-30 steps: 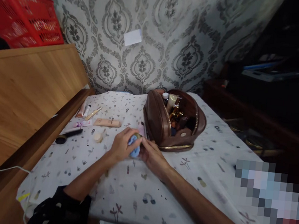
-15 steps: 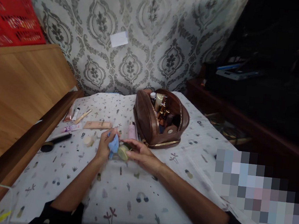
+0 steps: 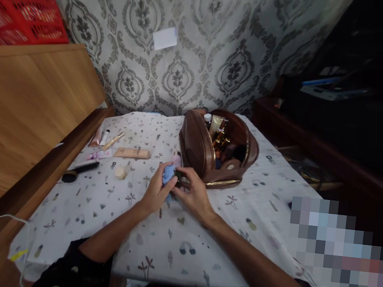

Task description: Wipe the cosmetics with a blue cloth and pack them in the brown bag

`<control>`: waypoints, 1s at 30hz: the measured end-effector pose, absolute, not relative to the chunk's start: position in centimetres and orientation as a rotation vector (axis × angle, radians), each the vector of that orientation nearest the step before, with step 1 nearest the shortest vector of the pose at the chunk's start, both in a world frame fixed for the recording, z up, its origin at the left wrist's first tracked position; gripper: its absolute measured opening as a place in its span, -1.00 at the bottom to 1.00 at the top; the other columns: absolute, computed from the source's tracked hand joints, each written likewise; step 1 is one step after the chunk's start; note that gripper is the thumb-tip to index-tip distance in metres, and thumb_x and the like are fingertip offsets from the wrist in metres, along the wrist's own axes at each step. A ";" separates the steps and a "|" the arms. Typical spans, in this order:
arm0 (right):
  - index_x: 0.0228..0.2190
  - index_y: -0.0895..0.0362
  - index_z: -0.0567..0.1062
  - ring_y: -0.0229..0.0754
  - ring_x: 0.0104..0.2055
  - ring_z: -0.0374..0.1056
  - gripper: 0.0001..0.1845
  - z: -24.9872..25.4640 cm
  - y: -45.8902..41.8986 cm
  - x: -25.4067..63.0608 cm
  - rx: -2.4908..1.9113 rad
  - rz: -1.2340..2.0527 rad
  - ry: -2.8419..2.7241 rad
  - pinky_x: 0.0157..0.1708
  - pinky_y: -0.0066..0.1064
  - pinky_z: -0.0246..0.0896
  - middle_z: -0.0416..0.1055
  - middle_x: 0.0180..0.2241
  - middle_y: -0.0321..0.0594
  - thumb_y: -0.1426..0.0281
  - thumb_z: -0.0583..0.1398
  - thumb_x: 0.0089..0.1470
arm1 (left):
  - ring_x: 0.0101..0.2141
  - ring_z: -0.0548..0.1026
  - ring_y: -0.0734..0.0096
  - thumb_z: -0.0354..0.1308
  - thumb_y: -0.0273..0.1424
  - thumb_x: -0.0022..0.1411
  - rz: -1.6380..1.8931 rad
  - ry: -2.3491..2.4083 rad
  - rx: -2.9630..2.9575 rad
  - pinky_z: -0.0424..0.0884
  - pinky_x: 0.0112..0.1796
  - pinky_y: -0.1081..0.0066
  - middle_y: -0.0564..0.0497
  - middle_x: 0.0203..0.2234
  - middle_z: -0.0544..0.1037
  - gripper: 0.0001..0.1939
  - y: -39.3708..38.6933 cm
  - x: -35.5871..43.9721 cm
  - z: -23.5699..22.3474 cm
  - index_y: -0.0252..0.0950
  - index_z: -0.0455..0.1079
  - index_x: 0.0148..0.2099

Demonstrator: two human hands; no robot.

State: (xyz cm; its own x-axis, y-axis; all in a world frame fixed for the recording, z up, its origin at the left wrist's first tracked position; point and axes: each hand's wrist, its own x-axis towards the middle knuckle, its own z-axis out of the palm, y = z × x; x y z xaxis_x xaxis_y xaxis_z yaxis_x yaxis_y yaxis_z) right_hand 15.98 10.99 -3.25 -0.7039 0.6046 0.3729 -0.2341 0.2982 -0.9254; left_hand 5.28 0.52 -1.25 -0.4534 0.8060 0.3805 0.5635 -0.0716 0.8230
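Note:
My left hand (image 3: 155, 190) is closed around a crumpled light blue cloth (image 3: 168, 173), pressing it against a small dark green item (image 3: 179, 176). The fingers of my right hand (image 3: 195, 196) grip that item from the other side. Cloth and fingers cover most of it, so its kind cannot be made out. Just beyond my hands, a pink tube (image 3: 177, 157) is partly hidden. Beside it stands a brown cosmetic bag (image 3: 196, 146), unzipped and full of bottles and tubes. A small cream-coloured jar (image 3: 120, 172) lies left of my left hand.
Left on the patterned tablecloth (image 3: 100, 225) lie a peach-coloured tube (image 3: 132, 153), a dark-ended brush (image 3: 79, 168) and several small cosmetics. A wooden panel (image 3: 40, 82) with a red basket (image 3: 24, 7) borders the left. Dark furniture (image 3: 266, 112) stands at right.
My left hand has brought the blue cloth rightward onto the item in my right hand. The item's round yellow-green face, visible before, is now covered. The camera view has shifted slightly.

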 end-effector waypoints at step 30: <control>0.00 0.10 0.37 -0.03 -0.16 0.42 -0.55 -4.0 11.2 16.3 -0.230 0.773 -2.140 -0.23 -0.22 0.43 0.40 -0.16 -0.07 0.30 0.23 0.06 | -0.17 0.44 0.24 0.03 -0.13 0.32 1.348 1.971 1.595 0.36 -0.09 0.28 -0.10 -0.21 0.48 -0.62 0.2 4.3 -0.1 -0.32 0.33 -0.02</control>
State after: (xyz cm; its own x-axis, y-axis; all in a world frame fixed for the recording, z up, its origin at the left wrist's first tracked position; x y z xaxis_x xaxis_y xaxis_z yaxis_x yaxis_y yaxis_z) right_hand 16.27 11.22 -3.96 -0.6395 0.4110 0.6497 -0.0990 0.7940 -0.5998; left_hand 4.30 0.21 -0.07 -0.3581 0.8736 0.3294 0.6237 -0.0387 0.7807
